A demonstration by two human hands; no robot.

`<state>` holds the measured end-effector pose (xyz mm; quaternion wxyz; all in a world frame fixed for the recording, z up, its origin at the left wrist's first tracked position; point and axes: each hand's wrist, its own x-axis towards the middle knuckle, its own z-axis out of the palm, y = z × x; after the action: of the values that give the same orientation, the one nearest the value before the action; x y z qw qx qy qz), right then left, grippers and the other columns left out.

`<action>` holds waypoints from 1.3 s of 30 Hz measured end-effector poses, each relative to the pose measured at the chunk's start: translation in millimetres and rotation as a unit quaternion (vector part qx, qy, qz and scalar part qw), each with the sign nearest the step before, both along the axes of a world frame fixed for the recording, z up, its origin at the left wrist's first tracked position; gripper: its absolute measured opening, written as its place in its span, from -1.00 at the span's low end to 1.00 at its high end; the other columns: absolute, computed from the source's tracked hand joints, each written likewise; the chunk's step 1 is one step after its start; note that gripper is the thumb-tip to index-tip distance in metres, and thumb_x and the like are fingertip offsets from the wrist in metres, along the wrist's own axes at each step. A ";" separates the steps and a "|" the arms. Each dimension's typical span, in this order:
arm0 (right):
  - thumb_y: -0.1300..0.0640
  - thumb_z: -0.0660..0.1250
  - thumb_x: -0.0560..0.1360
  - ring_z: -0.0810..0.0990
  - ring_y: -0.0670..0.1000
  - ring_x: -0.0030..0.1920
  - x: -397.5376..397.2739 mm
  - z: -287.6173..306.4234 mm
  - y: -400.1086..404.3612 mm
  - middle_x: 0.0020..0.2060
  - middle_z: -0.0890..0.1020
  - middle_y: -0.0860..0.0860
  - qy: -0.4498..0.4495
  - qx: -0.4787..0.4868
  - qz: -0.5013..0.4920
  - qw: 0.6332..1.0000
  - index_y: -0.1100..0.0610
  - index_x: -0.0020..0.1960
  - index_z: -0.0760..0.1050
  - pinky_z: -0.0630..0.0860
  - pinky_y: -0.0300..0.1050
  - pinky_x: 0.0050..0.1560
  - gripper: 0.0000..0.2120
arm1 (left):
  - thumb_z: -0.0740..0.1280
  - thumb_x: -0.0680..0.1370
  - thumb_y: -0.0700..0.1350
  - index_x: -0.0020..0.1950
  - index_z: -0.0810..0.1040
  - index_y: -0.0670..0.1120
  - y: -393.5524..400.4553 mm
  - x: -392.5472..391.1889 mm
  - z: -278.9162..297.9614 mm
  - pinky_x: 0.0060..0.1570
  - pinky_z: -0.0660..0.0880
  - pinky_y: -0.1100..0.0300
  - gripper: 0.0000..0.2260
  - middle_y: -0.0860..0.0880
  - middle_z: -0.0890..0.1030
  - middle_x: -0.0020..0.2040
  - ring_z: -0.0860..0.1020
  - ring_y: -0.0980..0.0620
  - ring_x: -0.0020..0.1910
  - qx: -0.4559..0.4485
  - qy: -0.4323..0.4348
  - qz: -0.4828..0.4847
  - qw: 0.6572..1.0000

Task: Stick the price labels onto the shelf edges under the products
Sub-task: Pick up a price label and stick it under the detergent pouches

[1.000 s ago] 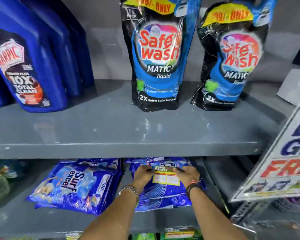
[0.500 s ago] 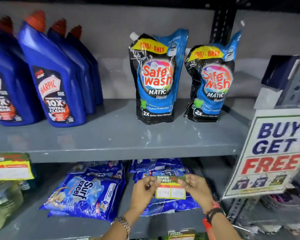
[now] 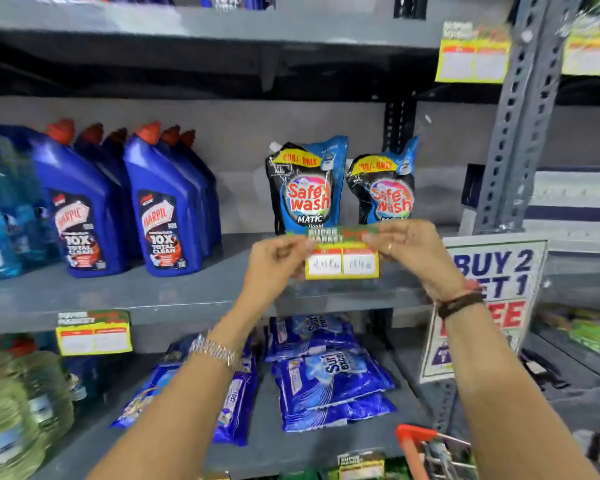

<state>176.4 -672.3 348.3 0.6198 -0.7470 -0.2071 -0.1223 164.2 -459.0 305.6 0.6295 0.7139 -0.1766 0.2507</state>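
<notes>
A yellow and green price label [image 3: 342, 258] is held up in front of the grey middle shelf, its lower edge a little above the shelf edge [image 3: 187, 311]. My left hand [image 3: 274, 263] pinches its left side and my right hand [image 3: 407, 249] pinches its top right corner. Two Safe Wash pouches [image 3: 307, 188] stand on the shelf right behind the label. Another price label [image 3: 94, 332] is stuck on the same shelf edge to the left, under the blue Harpic bottles [image 3: 167, 209].
A "Buy 2 Get 1 Free" sign [image 3: 489, 292] hangs at the right by the perforated upright [image 3: 515, 126]. Surf Excel packs [image 3: 329, 375] lie on the lower shelf. An orange basket handle [image 3: 416, 441] is at the bottom right. More labels [image 3: 471, 57] hang on the top shelf.
Both hands have raised the price label from in front of the lower shelf's Surf Excel packs up to the middle shelf. The view has tilted up and pulled back.
</notes>
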 end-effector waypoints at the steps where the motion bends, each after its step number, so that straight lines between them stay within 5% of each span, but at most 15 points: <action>1: 0.23 0.44 0.37 0.61 -0.24 -0.40 -0.7 10.8 4.3 -0.38 0.69 -0.13 -0.017 0.010 -0.009 1.000 0.07 -0.14 0.58 0.51 -0.43 -0.39 -0.89 | 0.35 0.50 -0.12 -0.11 0.65 -0.02 1.5 0.2 13.3 -0.43 0.55 0.30 -0.92 0.10 0.69 -0.36 0.60 0.16 -0.39 0.008 -0.018 0.010 1.000; 6: 0.21 0.42 0.40 0.59 -0.20 -0.36 -3.1 43.5 20.5 -0.28 0.63 -0.05 -0.068 0.047 -0.044 0.996 0.02 -0.21 0.51 0.55 -0.40 -0.34 -0.87 | 0.33 0.52 -0.12 0.01 0.63 -0.14 8.8 -1.8 54.5 -0.38 0.56 0.35 -0.85 -0.01 0.67 -0.20 0.62 0.23 -0.34 0.004 -0.048 0.035 0.998; 10: 0.20 0.42 0.41 0.64 -0.04 -0.22 -0.4 44.7 24.4 -0.15 0.67 0.10 -0.068 0.028 -0.050 0.996 0.22 0.02 0.55 0.59 -0.31 -0.26 -0.79 | 0.41 0.46 -0.16 0.08 0.61 -0.17 16.3 -4.3 61.0 -0.21 0.65 0.21 -0.78 -0.06 0.68 -0.14 0.66 0.14 -0.21 -0.027 -0.032 0.028 0.999; 13: 0.21 0.41 0.41 0.65 0.00 -0.18 0.1 34.6 20.9 -0.14 0.68 0.14 -0.076 0.005 -0.050 0.996 0.16 0.00 0.57 0.60 -0.17 -0.15 -0.83 | 0.43 0.44 -0.21 0.15 0.58 -0.07 17.3 -5.7 55.0 -0.26 0.63 0.24 -0.72 -0.05 0.66 -0.19 0.66 0.14 -0.21 -0.009 -0.033 0.009 0.999; 18: 0.22 0.42 0.40 0.57 -0.09 -0.27 8.7 -15.1 0.7 -0.38 0.60 -0.16 -0.095 -0.079 -0.053 0.991 0.01 -0.04 0.61 0.52 -0.37 -0.23 -0.82 | 0.46 0.41 -0.14 0.01 0.64 0.04 8.0 -5.1 17.0 -0.29 0.60 0.24 -0.80 -0.04 0.69 -0.20 0.65 0.11 -0.29 0.121 -0.005 0.043 0.992; 22: 0.21 0.44 0.37 0.60 -0.01 -0.21 16.0 -60.1 -13.2 -0.26 0.66 0.02 -0.058 -0.124 -0.064 0.989 -0.07 -0.16 0.60 0.53 -0.22 -0.13 -0.82 | 0.47 0.40 -0.07 -0.08 0.67 -0.05 -5.8 3.8 -21.4 -0.36 0.58 0.30 -0.86 -0.05 0.70 -0.24 0.64 0.07 -0.30 0.190 0.069 0.057 0.978; 26: 0.16 0.48 0.34 0.65 0.05 -0.16 21.8 -82.9 -21.2 -0.19 0.70 0.10 -0.007 -0.142 -0.083 0.986 -0.03 -0.18 0.63 0.59 -0.08 -0.03 -0.88 | 0.47 0.39 0.00 -0.13 0.70 -0.02 -14.2 16.7 -38.0 -0.30 0.52 0.44 -0.87 0.08 0.69 -0.26 0.57 0.24 -0.33 0.277 0.073 0.104 0.953; 32: 0.13 0.50 0.32 0.62 -0.06 -0.25 27.5 -100.5 -27.9 -0.28 0.68 0.02 0.009 -0.148 -0.107 0.983 0.09 -0.13 0.66 0.50 -0.40 -0.24 -0.87 | 0.44 0.40 -0.02 -0.15 0.69 -0.01 -26.1 19.2 -41.2 -0.12 0.61 0.20 -0.90 0.08 0.71 -0.23 0.61 0.21 -0.26 0.359 0.049 0.148 0.920; 39: 0.13 0.48 0.35 0.61 -0.11 -0.26 31.0 -101.5 -31.4 -0.27 0.67 0.01 0.005 -0.157 -0.112 0.981 0.11 -0.10 0.65 0.49 -0.47 -0.33 -0.86 | 0.46 0.38 -0.03 -0.21 0.68 0.00 -31.0 18.1 -41.3 -0.13 0.61 0.19 -0.93 0.08 0.70 -0.27 0.62 0.20 -0.28 0.348 0.049 0.164 0.922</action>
<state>207.4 -703.7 246.8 0.4784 -0.8539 -0.1361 -0.1531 182.3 -490.0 264.3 0.2998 0.9182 -0.1019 0.2379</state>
